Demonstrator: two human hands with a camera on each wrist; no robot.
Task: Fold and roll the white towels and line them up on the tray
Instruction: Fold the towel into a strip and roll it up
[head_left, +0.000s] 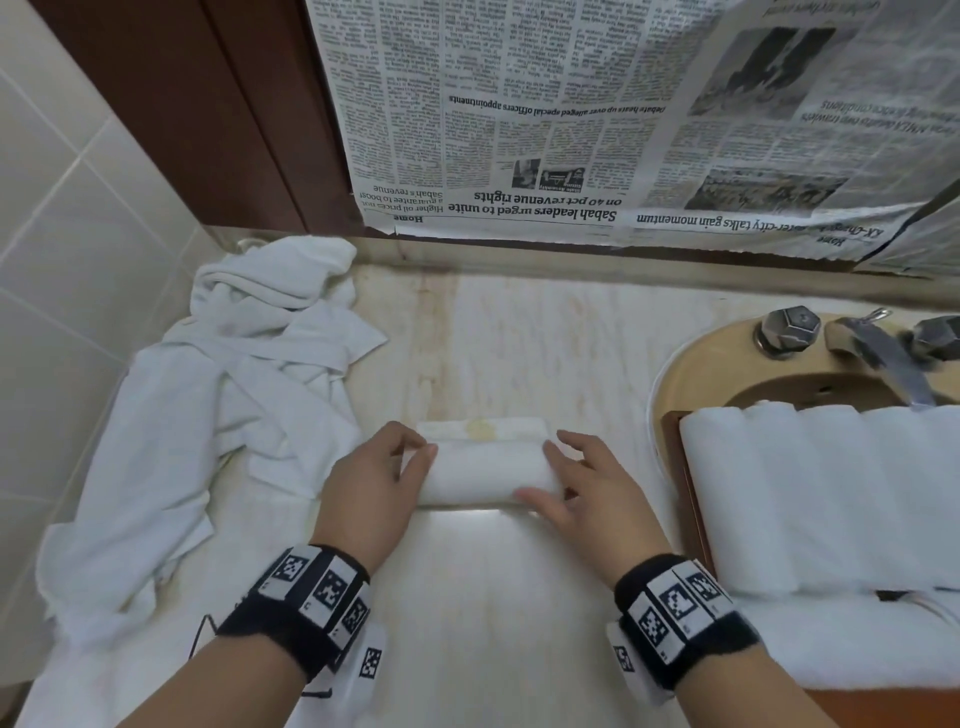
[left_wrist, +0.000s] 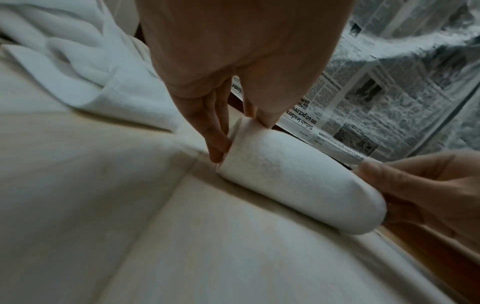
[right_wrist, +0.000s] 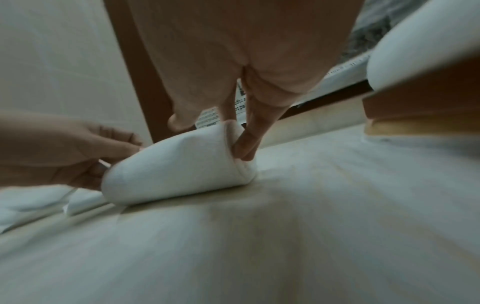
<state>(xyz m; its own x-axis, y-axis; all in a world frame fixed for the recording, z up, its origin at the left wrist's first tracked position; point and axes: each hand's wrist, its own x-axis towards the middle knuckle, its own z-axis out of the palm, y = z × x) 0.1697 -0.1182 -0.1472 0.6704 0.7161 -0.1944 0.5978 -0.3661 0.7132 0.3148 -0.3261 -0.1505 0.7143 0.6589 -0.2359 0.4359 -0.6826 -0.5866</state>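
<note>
A white towel (head_left: 483, 478) lies nearly rolled up at the middle of the marble counter. A short flat tail with a yellowish stain (head_left: 480, 429) still sticks out behind it. My left hand (head_left: 384, 478) grips the roll's left end (left_wrist: 259, 148), fingers against the end face and thumb on top. My right hand (head_left: 587, 488) grips the right end (right_wrist: 233, 156), thumb at the front and fingers tucked into the end. Several finished white rolls (head_left: 821, 493) lie side by side on the wooden tray (head_left: 685, 467) to the right.
A heap of loose white towels (head_left: 234, 389) covers the counter's left side up to the tiled wall. A beige sink (head_left: 727, 374) with a metal tap (head_left: 883, 353) sits behind the tray. Newspaper (head_left: 571, 130) hangs over the back wall.
</note>
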